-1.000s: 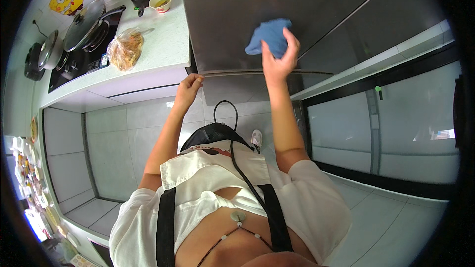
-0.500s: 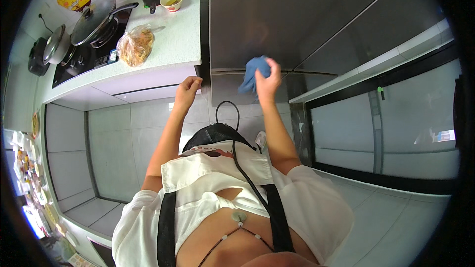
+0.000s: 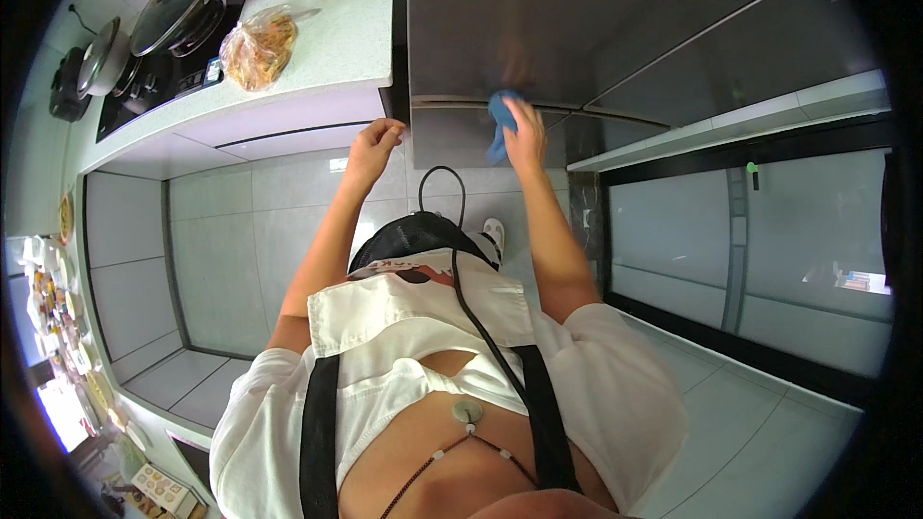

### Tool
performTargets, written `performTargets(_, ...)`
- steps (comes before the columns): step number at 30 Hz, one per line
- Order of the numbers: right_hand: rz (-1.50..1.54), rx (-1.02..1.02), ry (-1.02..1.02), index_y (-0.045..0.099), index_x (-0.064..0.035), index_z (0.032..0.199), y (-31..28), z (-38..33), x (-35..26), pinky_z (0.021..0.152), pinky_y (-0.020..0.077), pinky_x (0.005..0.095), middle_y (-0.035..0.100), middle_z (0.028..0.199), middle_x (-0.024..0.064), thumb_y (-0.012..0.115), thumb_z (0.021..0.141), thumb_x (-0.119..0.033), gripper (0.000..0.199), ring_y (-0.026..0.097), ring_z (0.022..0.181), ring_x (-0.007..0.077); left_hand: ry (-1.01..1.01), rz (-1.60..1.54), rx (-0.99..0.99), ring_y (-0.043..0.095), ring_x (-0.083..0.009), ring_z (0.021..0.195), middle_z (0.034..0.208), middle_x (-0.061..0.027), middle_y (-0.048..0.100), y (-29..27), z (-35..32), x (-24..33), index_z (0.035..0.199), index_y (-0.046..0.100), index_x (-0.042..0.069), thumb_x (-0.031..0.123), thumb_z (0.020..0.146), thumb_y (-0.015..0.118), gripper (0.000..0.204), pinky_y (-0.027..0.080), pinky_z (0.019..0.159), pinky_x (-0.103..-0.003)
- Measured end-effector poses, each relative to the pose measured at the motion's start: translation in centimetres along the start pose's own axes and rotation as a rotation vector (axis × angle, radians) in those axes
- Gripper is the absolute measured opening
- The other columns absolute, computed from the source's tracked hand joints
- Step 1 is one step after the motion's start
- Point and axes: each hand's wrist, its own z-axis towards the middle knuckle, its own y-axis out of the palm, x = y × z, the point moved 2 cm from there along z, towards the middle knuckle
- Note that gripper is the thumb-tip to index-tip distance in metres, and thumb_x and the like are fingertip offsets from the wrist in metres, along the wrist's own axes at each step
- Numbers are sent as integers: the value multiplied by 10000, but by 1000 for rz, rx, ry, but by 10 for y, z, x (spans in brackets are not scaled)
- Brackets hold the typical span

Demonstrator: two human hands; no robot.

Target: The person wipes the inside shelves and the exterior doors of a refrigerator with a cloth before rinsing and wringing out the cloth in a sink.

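Blue cloth [image 3: 498,118], in right grip [image 3: 525,138], crumpled

The cloth [image 3: 499,112] is plain blue; the panels [image 3: 577,19] are dark grey. The countertop [image 3: 336,48] is speckled white and the cooktop [image 3: 125,111] black.

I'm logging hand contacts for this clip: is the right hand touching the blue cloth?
Touching. The head view shows the right hand with its fingers laid against the blue cloth, no gap between.
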Motion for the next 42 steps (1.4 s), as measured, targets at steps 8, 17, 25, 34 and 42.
performTargets(8, 360, 493, 622, 478, 19, 1099, 5, -40, 137, 830, 429, 355, 560, 1036, 154, 645, 774, -156, 405, 548, 921, 266, -25, 15, 36, 562, -124, 820, 903, -38, 609, 3, 11, -4, 995, 592, 21, 230, 885, 507, 250, 430, 722, -246)
performTargets(17, -329, -129, 320, 350, -63, 1294, 17, -11, 70, 974, 322, 428, 260, 1367, 198, 636, 772, -179, 606, 365, 1126, 401, -82, 13, 48, 566, -134, 832, 912, -47, 607, 3, -3, -13, 995, 589, 19, 227, 888, 499, 251, 423, 733, -250)
performTargets(25, -367, -60, 290, 399, -101, 1248, 48, -1, 37, 882, 416, 430, 250, 1369, 196, 521, 776, -9, 497, 447, 1047, 425, -97, -15, 78, 570, -132, 812, 911, -53, 607, -13, -13, -26, 994, 592, 24, 224, 892, 497, 244, 429, 718, -253)
performTargets(34, -28, -115, 76, 414, -45, 1239, 127, -23, -26, 966, 350, 407, 229, 1384, 218, 457, 759, 60, 494, 357, 1198, 403, -153, -6, 139, 570, -125, 812, 903, -33, 606, -48, -30, -51, 978, 598, 34, 236, 879, 507, 242, 428, 727, -252)
performTargets(42, 139, -307, -18, 514, -68, 1169, 134, -21, -72, 913, 403, 374, 341, 1338, 138, 435, 752, 65, 445, 430, 1152, 340, -185, -6, 190, 568, -130, 835, 913, -27, 605, -60, -38, -51, 985, 595, 41, 237, 880, 506, 240, 427, 753, -259)
